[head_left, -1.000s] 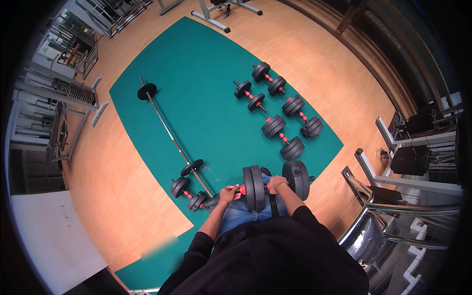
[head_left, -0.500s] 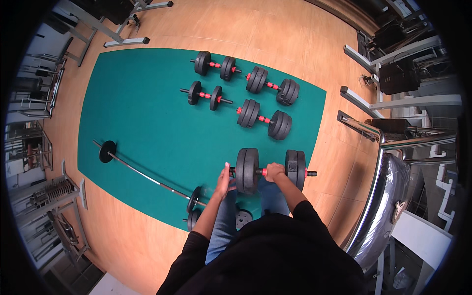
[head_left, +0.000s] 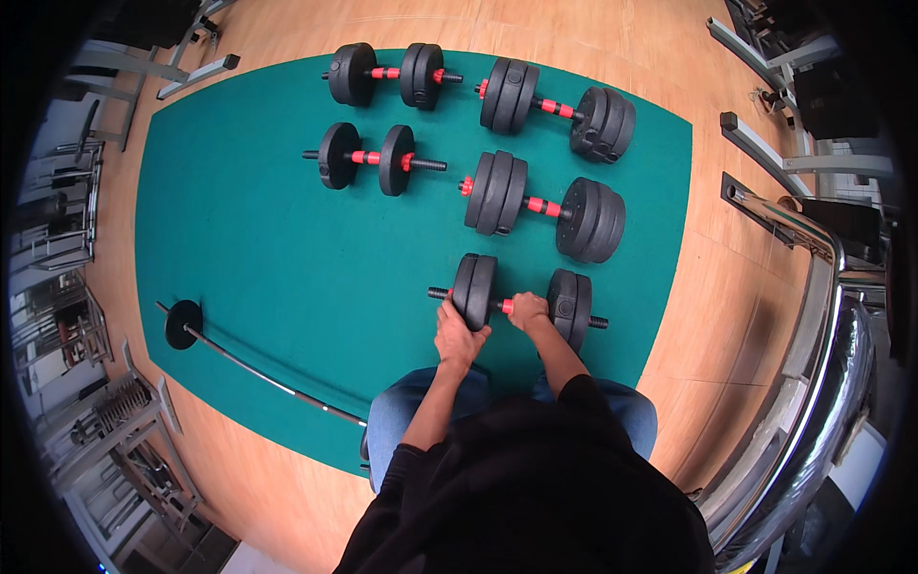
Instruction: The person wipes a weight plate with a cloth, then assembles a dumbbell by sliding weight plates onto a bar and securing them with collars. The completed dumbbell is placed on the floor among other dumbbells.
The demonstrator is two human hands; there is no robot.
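My right hand (head_left: 532, 311) is wrapped round the red-and-black handle of a dumbbell (head_left: 572, 308) with thick black plates. Cupping the near edge of its left-hand plates is my left hand (head_left: 459, 337), thumb on one side and fingers on the other. The bar lies crosswise in front of my knees, low over the green mat (head_left: 277, 239); whether the plates touch the mat I cannot tell. Just beyond it lies another loaded dumbbell (head_left: 497, 193), with a similar dumbbell (head_left: 510, 96) farther off. To their left are two smaller dumbbells, a near one (head_left: 396, 161) and a far one (head_left: 354, 75).
A barbell (head_left: 249, 365) runs along the mat's left side, its near end hidden by my leg. Gym machine frames (head_left: 143, 430) stand at the left. On the right are a chrome-framed piece (head_left: 832, 402) with a shiny covering and more grey machine legs (head_left: 765, 158).
I have crouched lower, knees spreading, and the dumbbell has come down toward the mat. My left hand has shifted from the bar's end to the plates. My right hand keeps its grip.
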